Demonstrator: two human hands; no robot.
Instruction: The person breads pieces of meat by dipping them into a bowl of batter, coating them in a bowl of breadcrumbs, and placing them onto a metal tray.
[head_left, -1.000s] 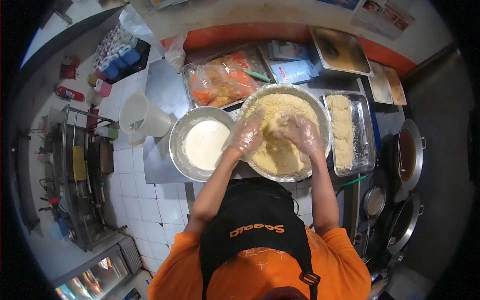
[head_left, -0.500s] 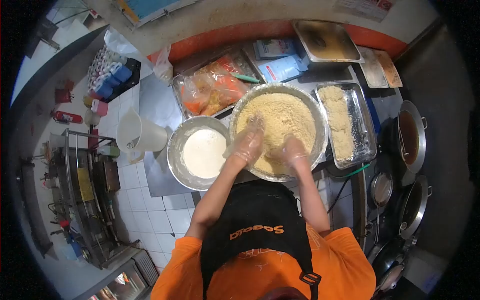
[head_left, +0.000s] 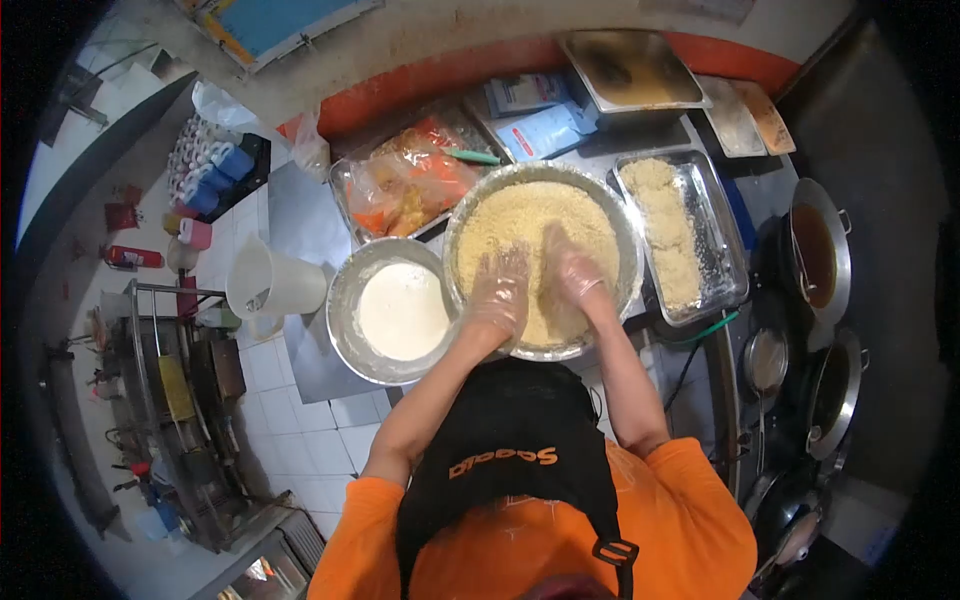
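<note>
My left hand (head_left: 500, 293), in a clear plastic glove, lies palm down on the pale yellow breadcrumbs (head_left: 540, 205) with its fingers stretched out. Close to its right, my right hand (head_left: 574, 272), gloved too, reaches into the crumbs; its fingers look extended, with the tips partly hidden. A large round metal bowl (head_left: 634, 262) holds the crumbs. Left of it, and touching or nearly so, stands a smaller metal bowl (head_left: 343, 328) with thick white batter (head_left: 402, 310). Crumb-coated pieces (head_left: 668, 232) lie in a row in a metal tray (head_left: 728, 262) on the right.
Behind the batter bowl, a tray holds plastic-bagged orange food (head_left: 405, 185). A translucent pitcher (head_left: 290, 282) stands at the left. Pans of dark oil (head_left: 815, 255) and a round strainer (head_left: 766, 360) are at the far right. A deep metal container (head_left: 640, 85) sits at the back.
My right hand has shifted up and left in the crumbs, and its fingers have straightened. My left hand has flattened slightly lower. The whole view has shifted a little.
</note>
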